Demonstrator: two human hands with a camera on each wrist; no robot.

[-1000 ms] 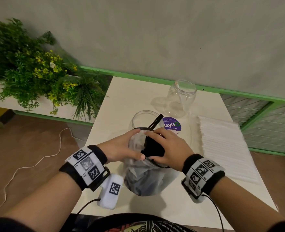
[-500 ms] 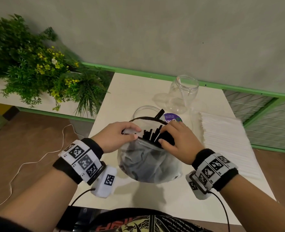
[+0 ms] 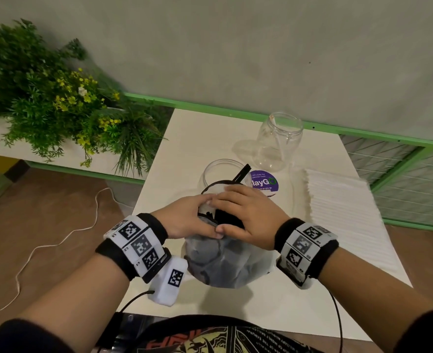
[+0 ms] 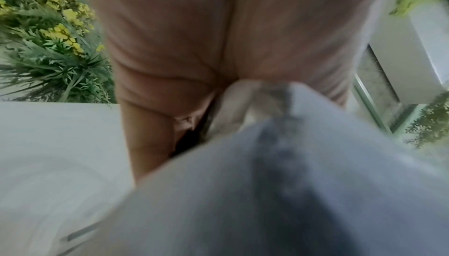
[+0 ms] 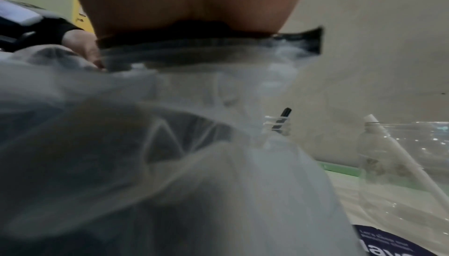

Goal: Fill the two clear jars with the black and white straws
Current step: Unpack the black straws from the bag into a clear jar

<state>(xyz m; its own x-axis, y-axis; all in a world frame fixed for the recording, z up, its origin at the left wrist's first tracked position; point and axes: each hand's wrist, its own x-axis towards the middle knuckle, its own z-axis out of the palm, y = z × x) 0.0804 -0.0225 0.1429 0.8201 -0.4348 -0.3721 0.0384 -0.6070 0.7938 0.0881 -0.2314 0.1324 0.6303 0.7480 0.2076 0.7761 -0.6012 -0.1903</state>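
Both hands are at the mouth of the plastic bag (image 3: 225,261) of black straws (image 3: 226,216), near edge of the worktop (image 3: 205,133). Left hand (image 3: 184,220) pinches the rim; right hand (image 3: 246,217) has its grip curled over the straw tops. I'd keep the mouth spread, grab a small bunch and lift straight up. The near jar (image 3: 215,171) holds a couple black ones, the far jar (image 3: 279,141) one white.

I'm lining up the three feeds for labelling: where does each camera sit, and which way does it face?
Head: worn high, looking forward and down at the table; both forearms, left hand and right hand show.
Left wrist: under the left palm, facing the plastic bag.
Right wrist: under the right palm, facing the far jar.
Shared: all three show the bag.
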